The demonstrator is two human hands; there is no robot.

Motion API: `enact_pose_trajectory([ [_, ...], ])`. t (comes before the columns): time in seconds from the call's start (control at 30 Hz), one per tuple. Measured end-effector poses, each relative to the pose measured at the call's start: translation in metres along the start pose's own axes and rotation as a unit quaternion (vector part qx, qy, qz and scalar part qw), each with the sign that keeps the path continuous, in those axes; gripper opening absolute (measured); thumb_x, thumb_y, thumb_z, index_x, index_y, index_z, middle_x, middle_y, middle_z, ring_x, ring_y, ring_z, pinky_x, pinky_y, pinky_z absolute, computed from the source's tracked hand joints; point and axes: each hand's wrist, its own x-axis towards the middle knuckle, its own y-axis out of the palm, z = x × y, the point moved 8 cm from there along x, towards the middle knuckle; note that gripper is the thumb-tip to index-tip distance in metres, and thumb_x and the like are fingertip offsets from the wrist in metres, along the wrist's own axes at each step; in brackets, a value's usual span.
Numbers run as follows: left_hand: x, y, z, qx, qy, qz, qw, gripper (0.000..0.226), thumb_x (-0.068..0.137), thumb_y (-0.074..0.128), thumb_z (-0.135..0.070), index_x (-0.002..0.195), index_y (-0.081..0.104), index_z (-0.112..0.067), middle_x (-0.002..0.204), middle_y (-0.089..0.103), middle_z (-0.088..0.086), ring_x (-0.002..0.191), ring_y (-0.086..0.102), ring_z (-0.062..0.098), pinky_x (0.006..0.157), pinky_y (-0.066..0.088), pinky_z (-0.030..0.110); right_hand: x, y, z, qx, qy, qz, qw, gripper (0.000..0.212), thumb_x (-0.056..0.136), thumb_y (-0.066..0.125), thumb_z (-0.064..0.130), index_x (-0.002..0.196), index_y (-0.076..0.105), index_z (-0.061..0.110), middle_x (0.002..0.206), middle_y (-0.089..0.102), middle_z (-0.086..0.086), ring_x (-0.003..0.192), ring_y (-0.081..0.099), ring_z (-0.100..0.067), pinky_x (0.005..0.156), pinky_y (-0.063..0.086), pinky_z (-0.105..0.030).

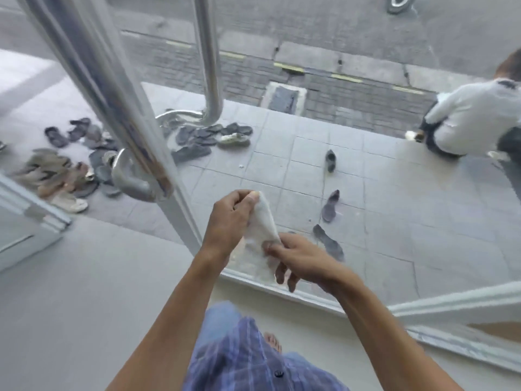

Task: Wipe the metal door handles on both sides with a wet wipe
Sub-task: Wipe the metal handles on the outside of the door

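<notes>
Wipe stretched between both hands, just below the door handles.

The left hand [229, 218] pinches the wet wipe [260, 235] at its top, the right hand [298, 256] its lower end; the near handle [95, 80] slopes up-left, nearer the left hand.

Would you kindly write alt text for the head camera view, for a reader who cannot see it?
A person's left hand and right hand pinch opposite ends of a white wet wipe, touching neither metal door handle: one rises at left, another behind it. Through the glass lie scattered sandals on paving.
</notes>
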Motion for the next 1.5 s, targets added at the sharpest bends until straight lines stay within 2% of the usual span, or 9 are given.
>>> enact_pose_trajectory([
  [0.2,-0.016,-0.036,0.011,-0.040,-0.033,-0.093,0.994,0.016,0.100,0.057,-0.023,0.100,0.073,-0.026,0.088,0.073,-0.010,0.076,0.064,-0.002,0.064,0.053,0.016,0.015,0.011,0.020,0.030,-0.016,0.043,0.998,0.036,0.110,0.029,0.039,0.110,0.051,0.011,0.062,0.067,-0.002,0.040,0.055,-0.017,0.034,0.038,-0.020],
  [0.37,-0.028,-0.054,0.021,-0.051,-0.044,-0.111,0.992,0.015,0.097,0.062,-0.023,0.105,0.075,-0.027,0.068,0.069,-0.021,0.061,0.059,-0.006,0.068,0.055,0.014,0.031,0.014,0.043,0.046,-0.068,0.016,0.996,0.022,0.107,0.042,0.033,0.111,0.053,0.014,0.080,0.075,-0.006,0.050,0.064,-0.022,0.039,0.045,-0.025],
  [0.5,-0.033,-0.063,0.018,-0.052,-0.043,-0.114,0.991,0.015,0.097,0.062,-0.031,0.097,0.077,-0.033,0.080,0.074,-0.010,0.072,0.063,0.005,0.080,0.057,0.027,0.039,0.017,0.062,0.049,-0.109,0.020,0.993,0.019,0.104,0.052,0.026,0.108,0.052,0.008,0.087,0.076,-0.002,0.056,0.069,-0.024,0.042,0.048,-0.026],
  [0.6,-0.033,-0.068,0.014,-0.036,-0.033,-0.111,0.993,0.016,0.097,0.061,-0.038,0.101,0.076,-0.034,0.080,0.073,-0.011,0.077,0.066,0.006,0.079,0.057,0.025,0.042,0.017,0.077,0.060,-0.152,0.021,0.986,0.011,0.100,0.057,0.022,0.106,0.056,0.012,0.099,0.073,-0.007,0.065,0.072,-0.023,0.049,0.052,-0.028],
  [0.9,-0.054,-0.070,-0.004,-0.043,-0.005,-0.168,0.985,0.033,0.086,0.065,-0.048,0.110,0.070,-0.025,0.087,0.076,-0.005,0.080,0.071,0.008,0.083,0.056,0.032,0.037,0.021,0.099,0.077,-0.203,0.066,0.974,0.041,0.097,0.056,0.050,0.103,0.066,0.010,0.094,0.074,-0.002,0.079,0.070,-0.016,0.061,0.053,-0.030],
  [1.03,-0.067,-0.070,-0.011,-0.033,0.027,-0.195,0.980,0.031,0.078,0.068,-0.057,0.098,0.076,-0.035,0.084,0.074,-0.003,0.077,0.066,0.005,0.076,0.057,0.022,0.034,0.019,0.102,0.090,-0.224,0.044,0.969,0.020,0.098,0.064,0.033,0.098,0.063,0.013,0.090,0.072,-0.007,0.072,0.069,-0.012,0.058,0.052,-0.028],
  [1.2,-0.080,-0.073,-0.021,-0.007,0.054,-0.217,0.975,0.022,0.086,0.070,-0.052,0.104,0.076,-0.041,0.090,0.078,-0.011,0.082,0.068,-0.001,0.084,0.057,0.022,0.029,0.025,0.112,0.081,-0.258,0.051,0.961,0.011,0.097,0.066,0.019,0.107,0.067,0.014,0.089,0.071,-0.012,0.071,0.066,-0.011,0.056,0.051,-0.025],
  [1.33,-0.087,-0.083,-0.029,-0.041,0.089,-0.258,0.961,0.017,0.086,0.066,-0.046,0.100,0.074,-0.041,0.091,0.076,-0.015,0.088,0.071,0.005,0.078,0.056,0.019,0.028,0.016,0.127,0.081,-0.305,-0.012,0.949,0.006,0.095,0.067,0.017,0.090,0.068,0.019,0.074,0.066,0.011,0.071,0.061,-0.008,0.064,0.050,-0.031],
  [1.5,-0.094,-0.111,-0.035,-0.077,0.112,-0.339,0.931,0.008,0.090,0.065,-0.030,0.092,0.072,-0.031,0.080,0.071,-0.014,0.078,0.068,0.011,0.080,0.059,0.033,0.022,0.008,0.145,0.102,-0.339,-0.091,0.931,0.009,0.093,0.069,0.019,0.089,0.067,0.027,0.081,0.069,0.012,0.078,0.060,-0.007,0.070,0.053,-0.045],
])
